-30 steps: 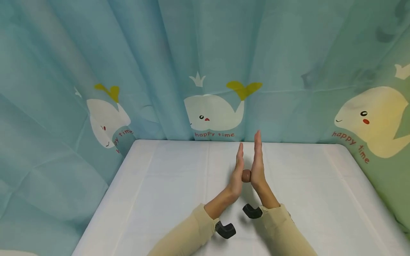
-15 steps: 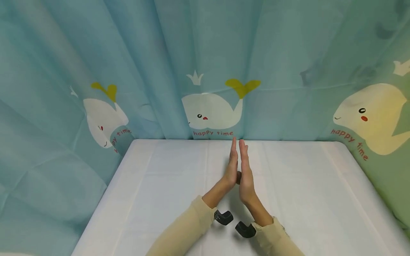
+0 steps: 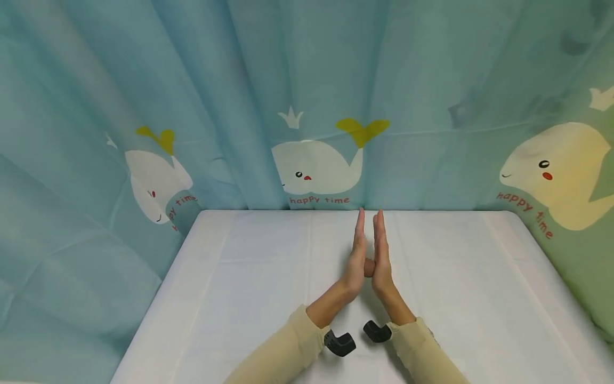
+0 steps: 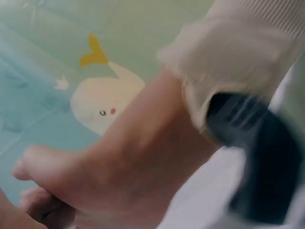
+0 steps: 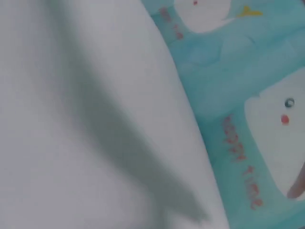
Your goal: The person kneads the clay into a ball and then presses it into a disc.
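Between my two palms sits a small brown lump that looks like modelling clay, partly covered by the hands. My left hand stands upright with straight fingers, its palm against the lump's left side. Facing it, my right hand presses from the other side, fingers also straight. The fingertips of both hands are nearly level and a little apart. The left wrist view shows the right hand from its side, with part of the left hand in the corner. Just a fingertip enters the right wrist view.
Below the hands is a white table. A blue-green curtain with printed whales hangs behind and beside it. Each beige sleeve carries a black wrist device, the left one and the right one.
My right hand slid back along the left one, and both shifted left. Now both are further right again, fingertips about level, and more of the brown lump shows than half a second ago.
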`<state>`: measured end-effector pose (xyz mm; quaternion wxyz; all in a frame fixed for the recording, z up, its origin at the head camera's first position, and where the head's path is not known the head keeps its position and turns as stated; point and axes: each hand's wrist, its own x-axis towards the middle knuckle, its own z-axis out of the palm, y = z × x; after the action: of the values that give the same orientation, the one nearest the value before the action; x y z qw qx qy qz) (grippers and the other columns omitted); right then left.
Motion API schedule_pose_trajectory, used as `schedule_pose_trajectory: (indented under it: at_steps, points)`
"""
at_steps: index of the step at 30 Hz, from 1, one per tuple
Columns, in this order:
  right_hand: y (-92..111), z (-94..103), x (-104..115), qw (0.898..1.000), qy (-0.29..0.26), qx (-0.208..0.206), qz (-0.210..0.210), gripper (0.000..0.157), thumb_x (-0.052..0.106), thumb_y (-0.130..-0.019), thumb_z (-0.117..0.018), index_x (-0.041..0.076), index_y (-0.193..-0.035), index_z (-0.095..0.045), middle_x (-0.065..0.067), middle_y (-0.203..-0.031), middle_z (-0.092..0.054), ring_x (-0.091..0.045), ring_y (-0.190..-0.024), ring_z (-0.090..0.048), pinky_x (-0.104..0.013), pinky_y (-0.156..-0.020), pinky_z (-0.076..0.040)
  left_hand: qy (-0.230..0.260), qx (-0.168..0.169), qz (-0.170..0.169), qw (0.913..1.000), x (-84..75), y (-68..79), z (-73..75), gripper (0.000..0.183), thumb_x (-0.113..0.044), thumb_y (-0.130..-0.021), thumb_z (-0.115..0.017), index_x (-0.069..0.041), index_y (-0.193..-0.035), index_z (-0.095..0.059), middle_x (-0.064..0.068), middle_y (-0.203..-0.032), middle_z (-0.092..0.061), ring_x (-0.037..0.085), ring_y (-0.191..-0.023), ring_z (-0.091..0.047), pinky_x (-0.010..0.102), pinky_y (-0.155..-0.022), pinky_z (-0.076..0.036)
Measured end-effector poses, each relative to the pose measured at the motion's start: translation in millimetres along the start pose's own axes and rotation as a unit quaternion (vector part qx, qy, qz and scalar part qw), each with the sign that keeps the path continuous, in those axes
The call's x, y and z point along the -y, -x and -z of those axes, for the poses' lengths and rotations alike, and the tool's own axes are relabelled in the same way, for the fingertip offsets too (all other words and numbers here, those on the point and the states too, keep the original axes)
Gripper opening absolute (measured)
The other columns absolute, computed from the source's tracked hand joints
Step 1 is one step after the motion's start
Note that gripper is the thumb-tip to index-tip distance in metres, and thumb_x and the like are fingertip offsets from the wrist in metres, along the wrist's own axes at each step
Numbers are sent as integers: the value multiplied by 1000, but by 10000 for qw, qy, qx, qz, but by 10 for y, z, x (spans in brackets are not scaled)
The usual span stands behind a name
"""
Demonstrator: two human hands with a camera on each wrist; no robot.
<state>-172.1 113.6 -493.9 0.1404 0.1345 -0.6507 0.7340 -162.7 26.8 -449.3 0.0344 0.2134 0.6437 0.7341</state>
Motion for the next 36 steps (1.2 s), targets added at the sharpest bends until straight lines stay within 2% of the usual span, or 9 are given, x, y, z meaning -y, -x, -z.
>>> schedule_pose_trajectory:
  at_steps: [5, 9, 13, 16, 21, 22, 23, 30, 36]
  points:
    - [156, -193, 169, 9999, 100, 52, 99, 55, 32, -113, -7, 24, -167, -7, -2, -173, -5, -15, -158, 0, -27, -123, -6, -158, -229, 71, 9996, 138, -146, 89, 65, -51, -111, -7, -18, -167, 2, 0, -173, 3, 19, -158, 2, 51, -124, 0]
    - [83, -246, 332, 9989, 384, 160, 201, 55, 33, -113, -12, 24, -167, -9, 3, -173, -5, -16, -158, 3, -43, -124, 2, -88, -208, 144, 9996, 253, -146, 131, 64, -49, -111, -6, -20, -167, 4, 0, -173, 2, 20, -158, 2, 53, -124, -1]
    - [-77, -130, 265, 9981, 520, 264, 185, 54, 30, -114, -13, 20, -167, -6, 1, -173, -2, -18, -158, 3, -48, -124, 1, -156, -49, -150, 9998, 169, -73, 99, 64, -48, -111, -7, -17, -167, 2, 0, -173, 1, 15, -157, 2, 48, -125, -3]
    - [-145, -11, 144, 9993, 314, 186, 39, 54, 31, -114, -10, 21, -167, -3, 1, -173, 2, -16, -157, 5, -44, -124, 2, -134, 207, -198, 9995, 76, -2, 54, 64, -48, -111, -7, -18, -167, 3, -2, -173, 5, 12, -151, -20, 38, -117, -25]
    - [-90, -41, 96, 9993, -130, 251, -251, 56, 43, -112, -6, 29, -167, -2, 8, -173, 1, -11, -157, 4, -30, -123, -4, 32, 195, -183, 9996, 16, -30, 68, 64, -48, -111, -7, -19, -166, 7, -2, -172, 9, 11, -153, -15, 37, -119, -21]
    - [-55, -82, 107, 9991, -96, 334, -228, 56, 43, -112, -6, 28, -167, -2, 7, -173, 1, -12, -157, 4, -30, -123, -6, 18, 90, -243, 9997, 17, -59, 89, 64, -47, -111, -7, -18, -166, 6, -1, -172, 8, 11, -155, 4, 41, -124, -7]
    - [-19, -129, 127, 9989, -49, 412, -219, 56, 42, -112, -6, 28, -167, -2, 5, -173, 2, -13, -157, 4, -29, -122, -7, -25, -20, -299, 9995, 24, -91, 113, 63, -46, -112, -7, -16, -166, 6, 0, -173, 7, 13, -156, 6, 43, -125, -1]
    - [145, -292, 250, 9999, 49, 151, 26, 54, 30, -114, -10, 23, -167, -10, 5, -173, -4, -18, -158, 4, -43, -124, -1, -649, -150, -332, 9972, 118, -215, 194, 63, -44, -112, -7, -13, -166, 3, 4, -173, 4, 19, -157, 4, 52, -124, 0]
    - [84, -224, 356, 9989, 342, 24, 313, 54, 25, -114, -16, 20, -167, -8, 4, -172, -6, -16, -158, 0, -39, -124, -2, -511, -186, -94, 9985, 235, -142, 127, 73, -58, -109, -6, -13, -167, -2, 4, -173, 0, 25, -158, 4, 55, -124, -1]
